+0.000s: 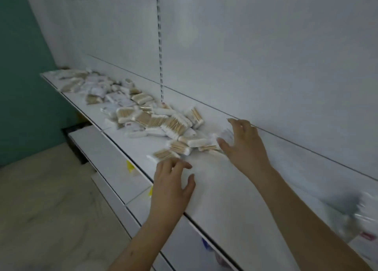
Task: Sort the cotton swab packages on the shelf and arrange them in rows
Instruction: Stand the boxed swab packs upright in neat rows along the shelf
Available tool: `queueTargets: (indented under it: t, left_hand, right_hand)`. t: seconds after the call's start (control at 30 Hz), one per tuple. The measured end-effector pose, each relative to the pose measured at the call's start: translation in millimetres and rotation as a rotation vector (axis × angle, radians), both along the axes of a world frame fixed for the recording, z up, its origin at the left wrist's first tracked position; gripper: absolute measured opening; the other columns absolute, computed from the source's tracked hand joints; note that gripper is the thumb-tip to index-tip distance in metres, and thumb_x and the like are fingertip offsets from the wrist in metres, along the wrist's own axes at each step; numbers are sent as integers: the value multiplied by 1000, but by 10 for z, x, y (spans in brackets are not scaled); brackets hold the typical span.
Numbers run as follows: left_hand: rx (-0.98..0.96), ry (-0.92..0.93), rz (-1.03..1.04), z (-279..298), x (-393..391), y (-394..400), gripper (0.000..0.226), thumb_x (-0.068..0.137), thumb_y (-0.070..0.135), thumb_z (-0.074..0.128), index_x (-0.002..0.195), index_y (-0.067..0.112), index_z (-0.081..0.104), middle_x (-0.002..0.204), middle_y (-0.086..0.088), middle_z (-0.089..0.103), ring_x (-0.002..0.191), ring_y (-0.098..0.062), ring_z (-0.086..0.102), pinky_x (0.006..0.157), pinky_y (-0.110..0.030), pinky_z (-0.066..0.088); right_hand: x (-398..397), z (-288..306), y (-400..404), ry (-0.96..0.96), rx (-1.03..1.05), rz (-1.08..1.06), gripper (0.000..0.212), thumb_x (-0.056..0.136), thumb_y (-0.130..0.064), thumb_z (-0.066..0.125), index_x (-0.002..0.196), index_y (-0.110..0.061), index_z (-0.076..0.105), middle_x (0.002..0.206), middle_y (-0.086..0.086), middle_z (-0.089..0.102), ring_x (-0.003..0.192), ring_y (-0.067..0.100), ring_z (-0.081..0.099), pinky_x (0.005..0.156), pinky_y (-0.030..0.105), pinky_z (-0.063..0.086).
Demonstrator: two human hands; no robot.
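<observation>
Several cotton swab packages (155,121) lie in a loose, unsorted heap along the white shelf (214,188), stretching from its far left end to the middle. My left hand (171,184) hovers over the shelf's front part with fingers spread, just short of the nearest package (164,154). My right hand (243,145) reaches further back near the wall, fingers spread and holding nothing, its fingertips close to the packages (206,143) at the heap's right end. The image is blurred by motion.
A white slatted back wall (266,66) rises behind the shelf. Lower shelves (114,168) with yellow tags sit below the front edge. Blurred clear packets (366,215) lie at the shelf's right end. A teal wall (24,86) and pale floor (51,209) are on the left.
</observation>
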State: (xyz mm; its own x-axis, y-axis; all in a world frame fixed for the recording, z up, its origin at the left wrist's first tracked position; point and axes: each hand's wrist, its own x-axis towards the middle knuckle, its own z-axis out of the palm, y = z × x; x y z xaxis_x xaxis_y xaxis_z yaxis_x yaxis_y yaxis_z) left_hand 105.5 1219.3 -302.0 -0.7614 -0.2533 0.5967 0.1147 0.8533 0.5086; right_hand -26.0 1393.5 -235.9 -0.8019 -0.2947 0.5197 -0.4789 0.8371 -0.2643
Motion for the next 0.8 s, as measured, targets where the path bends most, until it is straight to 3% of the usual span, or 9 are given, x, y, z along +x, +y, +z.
queueTargets:
  t: [0.1,0.2,0.37,0.43,0.53,0.6,0.67,0.73,0.8]
  left_hand:
    - [8,-86,153,-20,-163,-440,51,74,36,76,119,18,59,118,-3,52,112,-27,46,96,-38,41]
    - [-10,-309,105,-40,-348,-730,76,72,51,65,139,22,41,130,-3,48,122,-26,43,104,-41,33]
    - [211,-208,43,6,-440,-829,47,79,28,71,120,20,50,108,3,60,100,-20,56,91,-36,43]
    - [326,-137,-4,29,-378,-823,32,83,34,69,110,27,54,98,9,65,86,-11,60,77,-29,49]
    - [402,-78,-110,130,-325,-797,13,86,40,65,91,34,55,76,17,63,71,-3,58,58,-13,40]
    - [459,-24,-145,214,-376,-775,15,87,36,67,80,32,55,66,16,60,62,-2,55,54,-12,37]
    - [498,-43,-162,276,-468,-728,25,88,34,67,73,18,54,61,1,58,56,-11,51,49,-17,36]
    - [538,-116,-214,332,-534,-667,34,87,30,70,69,10,50,56,-6,54,51,-12,48,46,-14,35]
    - [548,-174,-308,341,-576,-620,29,86,30,72,72,14,53,59,0,59,52,-7,53,46,-12,38]
  right_hand:
    - [-167,-397,-257,-116,80,-61,72,83,-40,71,142,-10,45,135,17,50,119,39,49,95,47,44]
    - [-216,-691,-350,-60,62,-44,71,85,-31,70,146,-9,42,144,17,47,127,38,45,108,45,36]
    - [-268,-701,-349,6,-37,46,59,92,-33,61,146,-15,44,148,7,46,129,29,42,107,40,40]
    - [-242,-677,-351,33,-64,86,57,93,-37,60,144,-15,48,145,3,50,128,25,45,106,36,42]
    - [-227,-660,-362,59,-99,122,59,88,-41,65,138,-13,54,135,0,58,119,19,51,105,24,38]
    - [-228,-624,-368,18,-151,106,58,83,-37,73,134,-12,57,127,1,63,114,15,50,102,13,31]
    - [-213,-590,-344,-42,-143,122,57,84,-34,75,134,-14,58,131,3,61,117,14,49,103,2,21]
    - [-167,-540,-285,-93,-108,147,55,87,-39,68,137,-18,57,136,2,58,123,16,51,105,0,16]
    - [-94,-443,-205,-97,-125,139,51,92,-48,58,137,-24,57,135,-4,60,121,15,56,102,3,24]
